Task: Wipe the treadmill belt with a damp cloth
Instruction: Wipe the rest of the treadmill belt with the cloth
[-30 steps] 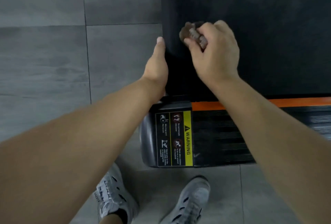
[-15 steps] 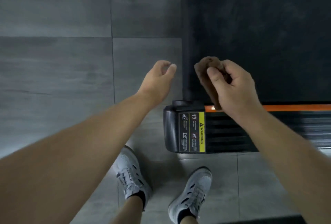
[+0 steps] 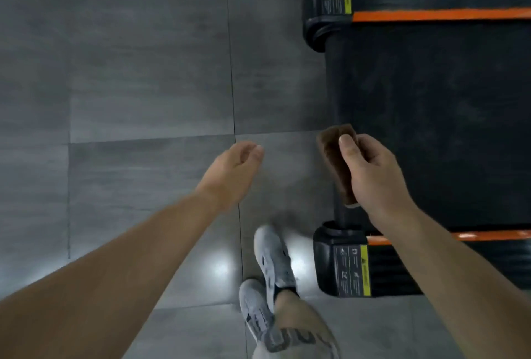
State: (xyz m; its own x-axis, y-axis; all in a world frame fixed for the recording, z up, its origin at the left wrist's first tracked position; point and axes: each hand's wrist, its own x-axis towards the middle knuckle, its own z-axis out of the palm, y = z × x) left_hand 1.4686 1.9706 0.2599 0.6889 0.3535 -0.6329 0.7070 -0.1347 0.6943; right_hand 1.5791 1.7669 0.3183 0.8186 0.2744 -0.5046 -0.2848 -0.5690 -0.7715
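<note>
Spanning the frame's right side, treadmill belt [image 3: 431, 128] lies flat btwn orange strips [image 3: 439, 15]. Left hand [image 3: 232, 169] hangs over floor tiles [image 3: 143, 100], fingers loosely curled, holding nothing. Right hand [image 3: 373, 174] pinches folded brown cloth [image 3: 334, 163] over belt's end edge; prob. soft, light, limp, so best bunched in palm.

Dim, motion-blurred; glare on floor tiles [image 3: 221, 268], wide-angle edges.

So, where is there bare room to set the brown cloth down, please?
Bare: the grey tiled floor left of the left hand, and the black treadmill belt between its orange stripes, beyond the right hand holding the brown cloth. Crowded: around the grey shoes and black end cap.
</note>
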